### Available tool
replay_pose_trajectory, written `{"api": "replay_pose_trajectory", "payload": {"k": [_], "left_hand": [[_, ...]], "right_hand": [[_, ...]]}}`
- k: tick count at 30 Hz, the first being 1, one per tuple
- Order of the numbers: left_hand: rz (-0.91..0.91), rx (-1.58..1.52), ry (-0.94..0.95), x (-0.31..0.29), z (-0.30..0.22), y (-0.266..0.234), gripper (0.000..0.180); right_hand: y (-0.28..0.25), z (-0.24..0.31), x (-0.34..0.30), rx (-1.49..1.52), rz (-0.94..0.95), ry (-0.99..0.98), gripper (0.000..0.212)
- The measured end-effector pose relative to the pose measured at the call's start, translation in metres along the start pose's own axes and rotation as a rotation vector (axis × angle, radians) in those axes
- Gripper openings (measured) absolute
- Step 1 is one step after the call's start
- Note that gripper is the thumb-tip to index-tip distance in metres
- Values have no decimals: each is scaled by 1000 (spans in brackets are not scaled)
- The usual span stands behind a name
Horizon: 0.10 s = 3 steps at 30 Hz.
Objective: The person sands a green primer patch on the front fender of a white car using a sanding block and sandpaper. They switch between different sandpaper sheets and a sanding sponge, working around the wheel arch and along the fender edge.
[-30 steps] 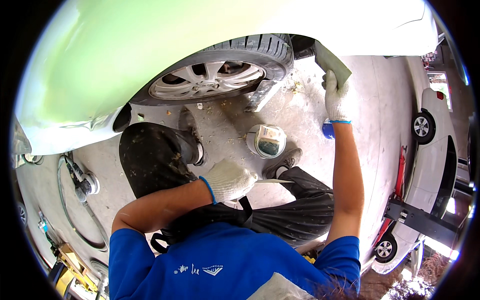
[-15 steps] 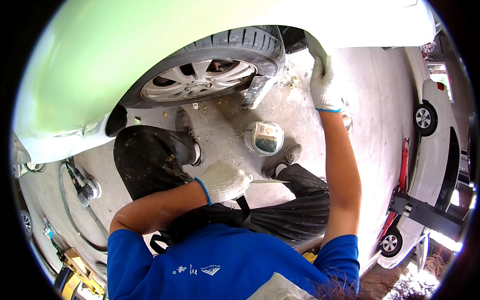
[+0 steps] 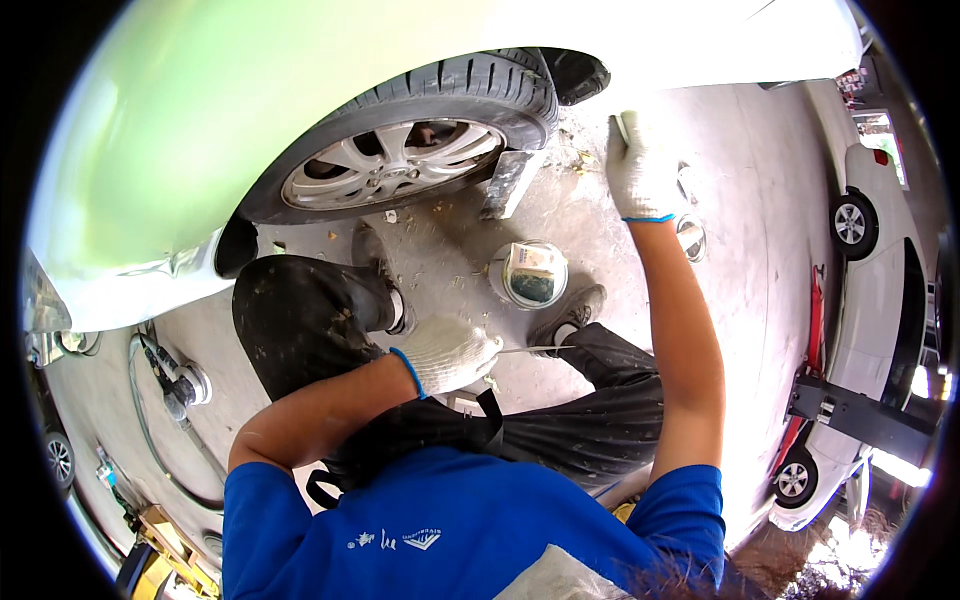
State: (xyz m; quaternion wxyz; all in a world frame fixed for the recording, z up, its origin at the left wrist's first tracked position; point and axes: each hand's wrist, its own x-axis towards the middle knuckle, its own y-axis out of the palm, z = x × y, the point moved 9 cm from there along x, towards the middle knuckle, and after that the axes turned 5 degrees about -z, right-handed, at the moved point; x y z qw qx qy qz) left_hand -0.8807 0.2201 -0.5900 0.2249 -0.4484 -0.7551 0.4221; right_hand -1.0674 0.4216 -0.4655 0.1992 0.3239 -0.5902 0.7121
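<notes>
While the person crouches by the wheel [image 3: 400, 150], the right hand [image 3: 640, 165], in a white glove, is raised to the car body [image 3: 200, 120] just right of the tyre, behind the wheel arch. Its grip is clamped on a flat pale tool [image 3: 622, 125]; only the tool's top edge shows above the fingers, so can't tell what kind it is. The left hand [image 3: 447, 352], also gloved, sits low, well below the wheel, near the knee [image 3: 300, 320]. Its grip is closed on a thin blade [image 3: 535, 349] that pokes out to the right, toward the shoe [image 3: 572, 308]. A round tin [image 3: 533, 275] stands on the floor [image 3: 740, 250] below the wheel, between the two shoes, lid off, greyish stuff inside. A flat grey block [image 3: 508, 182] leans at the tyre's lower right edge. Bits of debris lie on the floor under the wheel. Far left of the wheel, an air tool w/ hose [image 3: 175, 382] lies on the floor. Far right, a white car [image 3: 860, 300] stands on a lift.
</notes>
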Motion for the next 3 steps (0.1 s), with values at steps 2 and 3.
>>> {"api": "replay_pose_trajectory", "payload": {"k": [2, 3], "left_hand": [[8, 19, 20, -2, -2, 3, 22], [12, 30, 34, -2, -3, 3, 22]], "right_hand": [[3, -13, -4, -13, 42, 61, 10], [6, -18, -6, 7, 72, 108, 13]]}}
